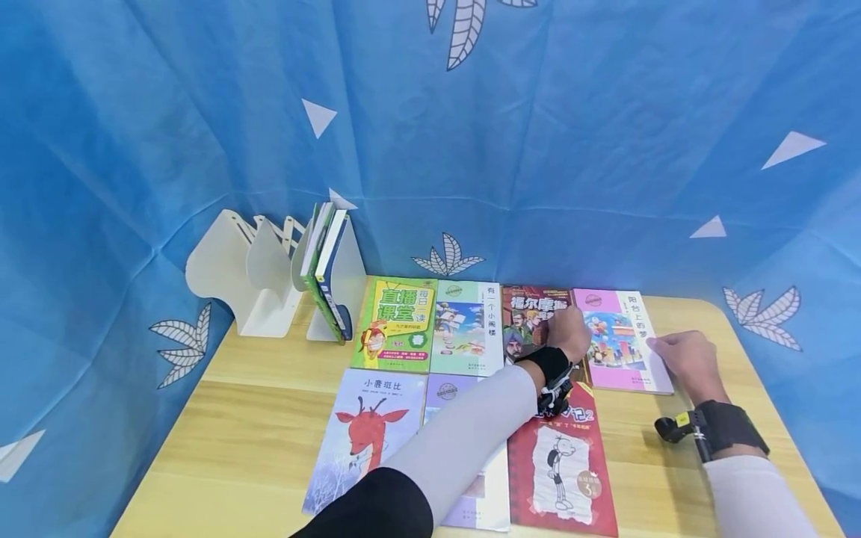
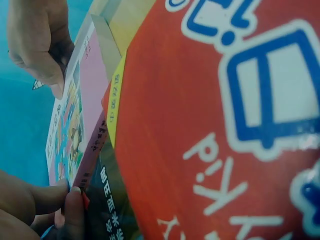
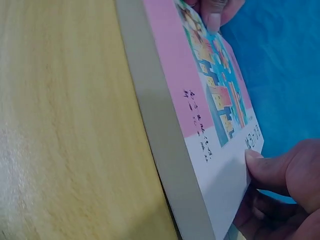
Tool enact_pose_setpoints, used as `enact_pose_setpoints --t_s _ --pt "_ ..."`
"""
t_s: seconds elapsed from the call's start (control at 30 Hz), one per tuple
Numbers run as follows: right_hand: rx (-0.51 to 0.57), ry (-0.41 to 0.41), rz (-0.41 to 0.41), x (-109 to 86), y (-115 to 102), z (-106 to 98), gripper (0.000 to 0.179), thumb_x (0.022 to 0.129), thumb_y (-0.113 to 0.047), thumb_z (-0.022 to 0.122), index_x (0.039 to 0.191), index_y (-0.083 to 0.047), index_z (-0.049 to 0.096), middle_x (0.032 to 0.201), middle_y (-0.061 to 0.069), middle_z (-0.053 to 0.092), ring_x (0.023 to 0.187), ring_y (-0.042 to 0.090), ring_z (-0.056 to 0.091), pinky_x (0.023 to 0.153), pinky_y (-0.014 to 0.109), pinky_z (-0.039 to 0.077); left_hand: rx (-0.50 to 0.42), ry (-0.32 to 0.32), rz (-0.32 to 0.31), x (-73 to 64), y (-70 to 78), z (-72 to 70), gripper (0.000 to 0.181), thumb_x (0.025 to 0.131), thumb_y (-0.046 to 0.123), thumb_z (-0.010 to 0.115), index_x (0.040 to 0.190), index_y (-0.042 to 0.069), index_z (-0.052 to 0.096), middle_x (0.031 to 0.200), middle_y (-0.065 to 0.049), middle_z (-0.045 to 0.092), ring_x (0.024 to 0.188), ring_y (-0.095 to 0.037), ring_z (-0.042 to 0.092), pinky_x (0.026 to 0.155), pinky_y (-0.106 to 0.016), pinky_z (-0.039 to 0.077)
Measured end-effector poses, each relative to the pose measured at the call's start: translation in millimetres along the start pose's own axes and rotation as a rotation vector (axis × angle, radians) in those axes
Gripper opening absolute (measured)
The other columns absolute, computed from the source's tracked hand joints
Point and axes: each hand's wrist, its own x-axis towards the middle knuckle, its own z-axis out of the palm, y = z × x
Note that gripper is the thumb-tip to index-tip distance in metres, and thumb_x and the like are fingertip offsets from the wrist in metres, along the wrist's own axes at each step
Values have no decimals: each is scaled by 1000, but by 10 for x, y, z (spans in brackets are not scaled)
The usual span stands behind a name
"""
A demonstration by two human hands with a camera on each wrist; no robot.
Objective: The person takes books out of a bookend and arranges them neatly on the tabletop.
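A pink-and-white paperback book (image 1: 615, 340) lies at the right end of the back row, its colourful cover facing up. My left hand (image 1: 570, 334) pinches its left edge; in the left wrist view the thumb and a finger of that hand (image 2: 37, 205) meet at the spine. On the opposite edge my right hand (image 1: 691, 362) grips the book, and the right wrist view shows its thumb (image 3: 267, 167) on the white part of the cover with curled fingers below. Partly hidden under my left hand is a dark comic-style book (image 1: 521, 336). A red book (image 1: 538, 478) lies in front.
More books lie in two rows: a green-yellow book (image 1: 397, 329), a white book (image 1: 487, 329), a deer book (image 1: 363, 426) and a purple-white book (image 1: 494, 486), partly under my left sleeve. A white bookend rack (image 1: 222, 261) holding several upright books (image 1: 329, 261) stands at left. Blue cloth (image 1: 430, 149) hangs behind.
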Motion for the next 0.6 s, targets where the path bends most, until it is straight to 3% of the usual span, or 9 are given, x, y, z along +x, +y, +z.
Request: enact_pose_setpoints --t_s 0.2,0.47,0.6 --pt "-14 28 -9 28 -3 25 45 104 -23 60 126 16 64 117 36 70 102 47 70 68 32 52 63 20 11 29 8 25 51 100 10 63 59 18 33 51 2 35 55 -14 55 54 -25 37" --pt "32 60 9 54 7 55 45 103 -25 63 123 15 67 111 34 73 95 43 73 60 22 46 -11 -6 25 7 -17 7 53 103 9 58 59 18 31 53 3 22 45 -13 33 50 -25 28" --pt "33 72 13 45 18 65 45 103 -25 63 122 15 68 110 34 73 97 44 72 60 23 45 20 1 21 21 -17 32 48 102 10 61 61 17 37 53 2 32 49 -13 45 51 -25 33"
